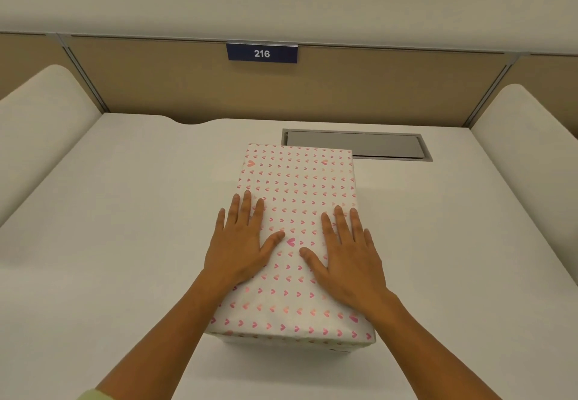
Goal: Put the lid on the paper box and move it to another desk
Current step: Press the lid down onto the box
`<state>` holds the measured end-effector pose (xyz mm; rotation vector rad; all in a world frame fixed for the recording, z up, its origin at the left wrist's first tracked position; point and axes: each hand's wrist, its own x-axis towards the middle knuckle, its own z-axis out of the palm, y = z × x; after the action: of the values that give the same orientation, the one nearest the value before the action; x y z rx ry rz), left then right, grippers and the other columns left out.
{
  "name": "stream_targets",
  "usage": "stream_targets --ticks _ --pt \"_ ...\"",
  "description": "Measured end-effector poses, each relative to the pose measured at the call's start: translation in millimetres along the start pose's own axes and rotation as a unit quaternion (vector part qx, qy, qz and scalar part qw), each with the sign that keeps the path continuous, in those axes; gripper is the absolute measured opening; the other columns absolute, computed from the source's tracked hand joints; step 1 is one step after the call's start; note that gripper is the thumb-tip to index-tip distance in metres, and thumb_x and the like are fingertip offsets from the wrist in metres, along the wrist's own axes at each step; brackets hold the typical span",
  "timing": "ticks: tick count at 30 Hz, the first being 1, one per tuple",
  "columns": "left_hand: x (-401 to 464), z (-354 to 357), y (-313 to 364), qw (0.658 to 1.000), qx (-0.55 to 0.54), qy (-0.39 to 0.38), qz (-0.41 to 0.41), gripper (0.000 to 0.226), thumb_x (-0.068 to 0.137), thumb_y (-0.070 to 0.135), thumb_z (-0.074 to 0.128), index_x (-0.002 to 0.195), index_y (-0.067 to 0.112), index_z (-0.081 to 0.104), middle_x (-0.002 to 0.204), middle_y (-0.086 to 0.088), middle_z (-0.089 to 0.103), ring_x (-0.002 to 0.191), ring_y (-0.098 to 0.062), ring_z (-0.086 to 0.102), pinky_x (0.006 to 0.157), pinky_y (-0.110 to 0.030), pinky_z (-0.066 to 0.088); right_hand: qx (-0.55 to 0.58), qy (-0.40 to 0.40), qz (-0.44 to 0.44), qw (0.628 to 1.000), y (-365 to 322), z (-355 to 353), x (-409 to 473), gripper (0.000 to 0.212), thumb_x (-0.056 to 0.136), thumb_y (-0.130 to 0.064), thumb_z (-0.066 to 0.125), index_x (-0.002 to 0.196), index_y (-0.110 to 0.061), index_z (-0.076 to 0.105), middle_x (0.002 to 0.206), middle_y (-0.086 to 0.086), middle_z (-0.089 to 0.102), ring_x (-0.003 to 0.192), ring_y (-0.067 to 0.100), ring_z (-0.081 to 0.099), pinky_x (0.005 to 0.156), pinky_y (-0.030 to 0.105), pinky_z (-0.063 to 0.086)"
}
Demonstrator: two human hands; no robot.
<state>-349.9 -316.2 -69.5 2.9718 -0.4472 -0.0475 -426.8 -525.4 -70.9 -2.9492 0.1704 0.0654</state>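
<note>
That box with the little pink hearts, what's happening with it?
A person is pressing both palms flat on the lid of a paper box that sits on a white desk. The left hand and right hand lie side by side with fingers spread, gripping nothing. The lid looks seated on the box, which has not been lifted. A sign reading 216 hangs on the partition behind.

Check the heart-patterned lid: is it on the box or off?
On. The lid covers the box squarely, both hands, left and right, flat on top.
</note>
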Motion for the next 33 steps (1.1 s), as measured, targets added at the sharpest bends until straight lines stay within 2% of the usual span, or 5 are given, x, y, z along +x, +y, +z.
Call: stream_targets --ticks 8,13,24,28,33 --pt "-0.7 3.3 -0.6 1.0 -0.021 0.004 -0.005 0.091 0.074 0.083 -0.007 0.146 0.03 -0.025 0.161 0.002 -0.024 0.147 -0.02 -0.022 0.117 -0.042 -0.001 0.012 0.015 0.015 1.0 -1.3 -1.0 -1.6 0.098 0.078 -0.088 0.001 0.158 -0.034 -0.012 0.166 -0.008 -0.021 0.146 0.015 -0.03 0.116 0.04 -0.009" --pt "0.1 -0.1 -1.7 0.999 -0.036 -0.003 0.002 0.1 0.071 0.085 -0.007 0.153 0.028 -0.012 0.161 0.002 -0.022 0.148 -0.02 -0.019 0.115 -0.043 0.0 0.037 0.018 0.016 0.999 -1.0 -6.7 -3.6 0.096 0.081 -0.087 0.013 0.16 -0.034 0.0 0.17 -0.008 -0.009 0.154 0.016 -0.016 0.115 0.038 -0.003" --pt "1.0 -24.0 -3.4 0.987 -0.146 -0.071 -0.019 0.088 0.083 0.072 0.041 0.155 0.031 0.008 0.164 0.003 -0.014 0.149 -0.022 -0.018 0.119 -0.052 0.007 0.154 0.014 -0.003 0.988 3.1 -19.2 -8.0 0.089 0.086 -0.076 0.042 0.158 -0.034 0.011 0.17 -0.004 -0.006 0.156 0.02 -0.009 0.123 0.047 0.007" --pt "0.8 -36.0 -5.6 0.959 -0.265 -0.067 -0.074 0.088 0.086 0.063 0.05 0.155 0.027 0.009 0.165 0.002 -0.002 0.152 -0.025 0.002 0.119 -0.05 0.013 0.248 0.007 0.006 0.969 9.8 -25.9 -4.9 0.089 0.087 -0.066 0.056 0.157 -0.04 0.008 0.17 -0.008 -0.01 0.156 0.028 -0.008 0.122 0.055 0.01" --pt "-16.0 -46.8 -9.9 0.923 -0.362 -0.033 -0.122 0.079 0.087 0.063 0.049 0.153 0.032 0.017 0.163 0.002 0.018 0.146 -0.028 0.027 0.114 -0.052 0.026 0.428 -0.013 0.064 0.902 23.1 -34.8 -7.2 0.094 0.089 -0.047 0.069 0.158 -0.029 0.009 0.167 0.001 0.018 0.15 0.027 0.029 0.115 0.051 0.034"
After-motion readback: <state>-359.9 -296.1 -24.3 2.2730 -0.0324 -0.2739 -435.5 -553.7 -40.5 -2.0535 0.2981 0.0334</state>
